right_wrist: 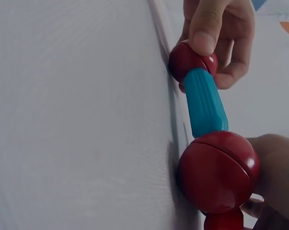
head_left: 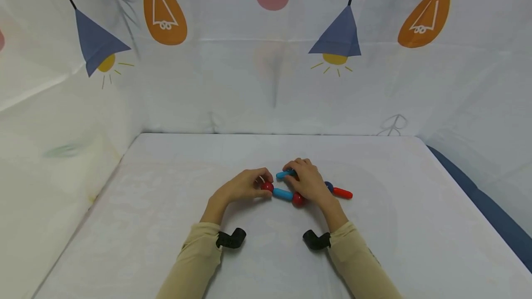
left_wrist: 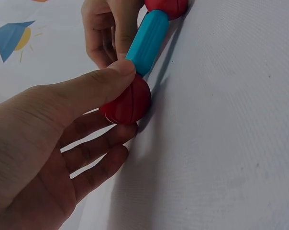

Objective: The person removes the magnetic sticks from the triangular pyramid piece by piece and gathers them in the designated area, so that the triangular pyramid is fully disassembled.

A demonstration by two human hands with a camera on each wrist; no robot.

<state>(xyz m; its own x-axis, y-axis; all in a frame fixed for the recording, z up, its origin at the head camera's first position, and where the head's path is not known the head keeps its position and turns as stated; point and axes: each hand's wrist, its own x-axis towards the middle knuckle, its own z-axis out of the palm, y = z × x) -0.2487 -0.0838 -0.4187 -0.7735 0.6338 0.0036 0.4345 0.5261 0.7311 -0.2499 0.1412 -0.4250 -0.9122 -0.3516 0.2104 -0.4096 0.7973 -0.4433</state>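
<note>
My left hand [head_left: 245,184] pinches a red ball [left_wrist: 130,100], thumb on top and fingers below. A light blue ridged rod [head_left: 283,194] links this ball to a second red ball [right_wrist: 218,171] beside my right palm. From that second ball a red rod [right_wrist: 224,220] extends, partly out of frame in the right wrist view. My right hand [head_left: 306,180] has its fingers and thumb bent around another light blue rod [head_left: 284,175]; its far end is hidden by the hand. Past the right hand's outer side, a dark blue ball [head_left: 329,186] joins a red rod [head_left: 342,193].
The pieces lie low over a white table [head_left: 174,243]. Behind it hangs a white cloth [head_left: 249,82] printed with lamps and bulbs. Black wrist mounts [head_left: 232,238] stick out from both sleeves. Dark blue material [head_left: 478,197] shows past the table's right edge.
</note>
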